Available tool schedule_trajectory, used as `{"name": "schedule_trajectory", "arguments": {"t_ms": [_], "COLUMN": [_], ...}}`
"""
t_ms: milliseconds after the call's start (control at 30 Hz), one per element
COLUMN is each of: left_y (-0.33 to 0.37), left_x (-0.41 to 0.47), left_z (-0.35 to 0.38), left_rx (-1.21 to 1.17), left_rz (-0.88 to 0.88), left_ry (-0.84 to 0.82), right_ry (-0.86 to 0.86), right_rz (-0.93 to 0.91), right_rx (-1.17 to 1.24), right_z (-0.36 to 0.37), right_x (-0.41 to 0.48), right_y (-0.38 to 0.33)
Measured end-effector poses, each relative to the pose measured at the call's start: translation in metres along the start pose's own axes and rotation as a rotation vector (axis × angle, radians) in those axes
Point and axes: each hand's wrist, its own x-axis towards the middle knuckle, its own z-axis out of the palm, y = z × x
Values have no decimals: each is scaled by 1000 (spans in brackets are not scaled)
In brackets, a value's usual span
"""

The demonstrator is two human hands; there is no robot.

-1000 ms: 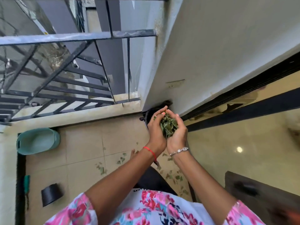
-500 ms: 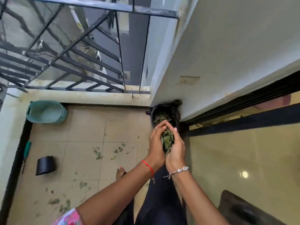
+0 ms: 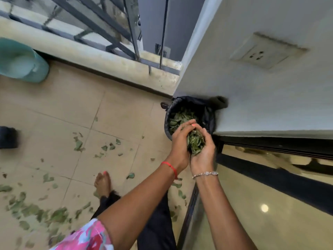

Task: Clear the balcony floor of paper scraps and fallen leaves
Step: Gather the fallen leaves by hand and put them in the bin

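A bunch of green leaves [image 3: 195,144] is cupped between my left hand [image 3: 179,147] and my right hand [image 3: 204,154], both pressed together around it. My hands hover just over the near rim of a black-lined bin [image 3: 207,112] that stands in the corner against the white wall; more leaves [image 3: 180,117] lie inside it. Several loose leaves [image 3: 36,210] are scattered over the beige tiled floor [image 3: 117,120] at lower left and around my bare foot [image 3: 102,183].
A teal tub [image 3: 23,64] stands by the low balcony kerb [image 3: 100,56] under the metal railing. A black object [image 3: 8,138] lies at the left edge. A sliding glass door track [image 3: 189,210] runs along the right. A wall socket [image 3: 264,52] sits above the bin.
My cupped hands with the leaves have come down from chest height to the bin's rim, and my view has tilted down and closer to the floor.
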Motion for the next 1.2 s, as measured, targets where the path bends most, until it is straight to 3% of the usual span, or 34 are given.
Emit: {"name": "schedule_trajectory", "arguments": {"t_ms": [133, 200, 267, 367, 433, 567, 667, 867, 1067, 1200], "left_y": [-24, -59, -98, -55, -33, -22, -5, 26, 56, 53], "left_x": [87, 162, 224, 168, 133, 112, 92, 45, -17, -66], "left_z": [-11, -39, -73, -54, -44, -75, -110, -200, -316, -408], "left_rx": [-37, 69, 135, 243, 390, 809, 1099, 1344, 1245, 1144], "left_rz": [-41, -10, -63, -96, -59, 67, 124, 101, 202, 195], "left_ry": [20, 142, 132, 74, 29, 59, 32, 172, 448, 638], "right_ry": [70, 2, -27, -18, -122, -444, -619, -975, -1209, -1471], "right_rz": [-31, 12, 61, 137, 84, -146, -326, -585, -719, -833], "right_rx": [-144, -280, -419, -626, -946, -1886, -2271, -2476, -2649, -2683], "right_z": [-9, -17, -27, -40, -43, -27, 6, 76, 130, 159], "right_x": [80, 114, 137, 161, 164, 149, 122, 52, -3, -58], "right_y": [15, 21, 26, 36, 41, 45, 52, 98, 185, 268]}}
